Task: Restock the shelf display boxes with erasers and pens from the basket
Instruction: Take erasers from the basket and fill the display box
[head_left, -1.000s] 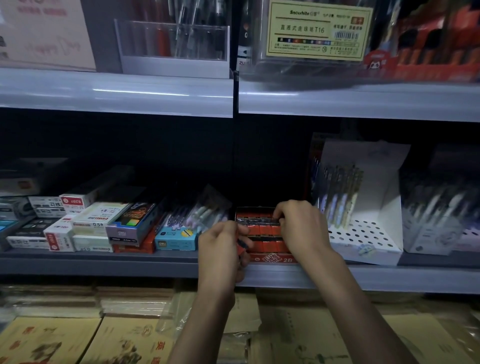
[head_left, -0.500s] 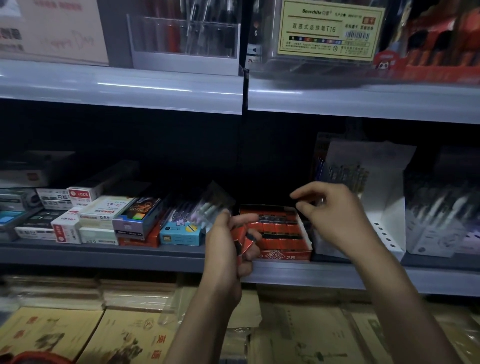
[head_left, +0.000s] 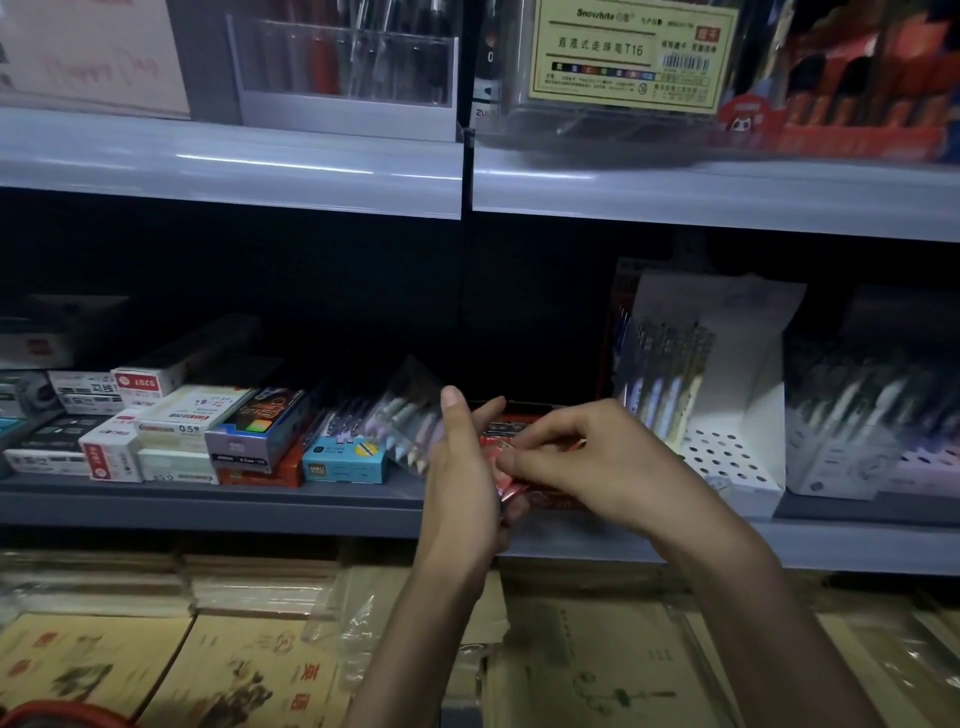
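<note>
Left hand (head_left: 460, 486) holding erasers (head_left: 497, 442), right hand (head_left: 597, 462) pinching one

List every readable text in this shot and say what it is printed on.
"Snowhite", "T16": yellow label, top shelf.
"0.5": white box.
"deli": blue box.
Everything else, including the red erasers: too blurred to read.

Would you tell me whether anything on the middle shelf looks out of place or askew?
Yes: the clear plastic pack of pastel pens stands propped at a tilt beside the small blue box rather than lying flat, and the white and dark stationery boxes left of it are piled at skewed angles.
</note>
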